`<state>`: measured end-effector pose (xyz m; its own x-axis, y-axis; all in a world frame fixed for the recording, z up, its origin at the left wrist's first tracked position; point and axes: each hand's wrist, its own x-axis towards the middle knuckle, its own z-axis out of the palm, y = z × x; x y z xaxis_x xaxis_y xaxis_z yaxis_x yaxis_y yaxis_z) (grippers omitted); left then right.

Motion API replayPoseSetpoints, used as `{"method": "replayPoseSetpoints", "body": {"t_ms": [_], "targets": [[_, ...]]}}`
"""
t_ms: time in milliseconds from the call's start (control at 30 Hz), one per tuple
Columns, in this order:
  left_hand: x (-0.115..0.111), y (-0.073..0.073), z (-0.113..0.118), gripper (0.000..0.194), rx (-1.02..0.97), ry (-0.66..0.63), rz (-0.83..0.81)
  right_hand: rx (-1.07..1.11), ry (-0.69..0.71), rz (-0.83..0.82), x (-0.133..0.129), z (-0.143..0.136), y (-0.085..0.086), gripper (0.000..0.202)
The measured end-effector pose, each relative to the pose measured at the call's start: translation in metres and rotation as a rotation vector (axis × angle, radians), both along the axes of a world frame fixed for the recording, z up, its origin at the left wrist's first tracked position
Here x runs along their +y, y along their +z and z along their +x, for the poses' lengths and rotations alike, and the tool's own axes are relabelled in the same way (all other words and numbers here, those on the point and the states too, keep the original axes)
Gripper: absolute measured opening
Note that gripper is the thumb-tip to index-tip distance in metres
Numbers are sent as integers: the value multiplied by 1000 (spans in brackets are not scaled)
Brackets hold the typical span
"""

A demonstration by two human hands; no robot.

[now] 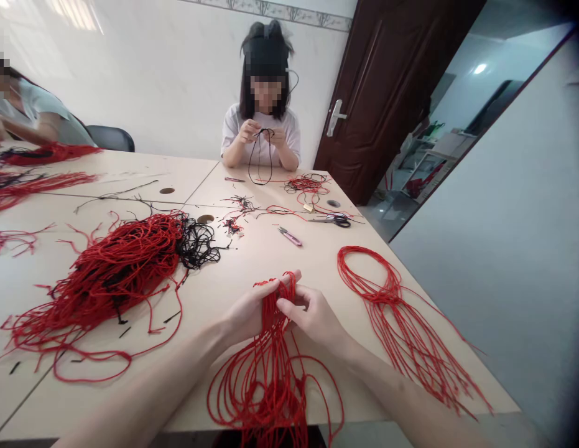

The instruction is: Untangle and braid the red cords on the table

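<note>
A bundle of red cords (270, 367) runs between both hands and hangs in loops down over the table's front edge. My left hand (252, 311) is closed around the upper part of the bundle, with short cord ends showing past its thumb. My right hand (312, 311) pinches the same cords from the right, thumb and fingers pressed together on them. To the right lies a coiled hank of red cord (382, 292), its loose ends spread toward the front edge. At the left rests a large tangled heap of red cords (125, 274), with black cords (198, 242) beside it.
Pink thread snips (290, 236) and black-handled scissors (336, 220) lie on the table (252, 249) beyond my hands. Cord scraps (233, 225) are scattered near them. Across the table a person (261, 130) handles a black cord; another person (37, 118) sits at far left.
</note>
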<state>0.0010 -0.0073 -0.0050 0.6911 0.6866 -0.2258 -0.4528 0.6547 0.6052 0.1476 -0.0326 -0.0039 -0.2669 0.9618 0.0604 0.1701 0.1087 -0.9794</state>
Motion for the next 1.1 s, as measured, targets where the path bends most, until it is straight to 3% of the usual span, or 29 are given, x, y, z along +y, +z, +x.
{"method": "replayPoseSetpoints", "body": {"t_ms": [467,667,900,1100], "targets": [[1,-3,-1,36,-16,-34,74,-53,5,-58,0,-2,-4,20],[3,-7,-2,37,1,-26,69,32,-15,-72,0,-3,-2,15],[2,-10,0,39,-30,-45,59,-35,1,-80,0,-4,-4,21],[3,-10,0,39,-34,-40,40,-54,-40,-59,0,-5,-4,11]]}}
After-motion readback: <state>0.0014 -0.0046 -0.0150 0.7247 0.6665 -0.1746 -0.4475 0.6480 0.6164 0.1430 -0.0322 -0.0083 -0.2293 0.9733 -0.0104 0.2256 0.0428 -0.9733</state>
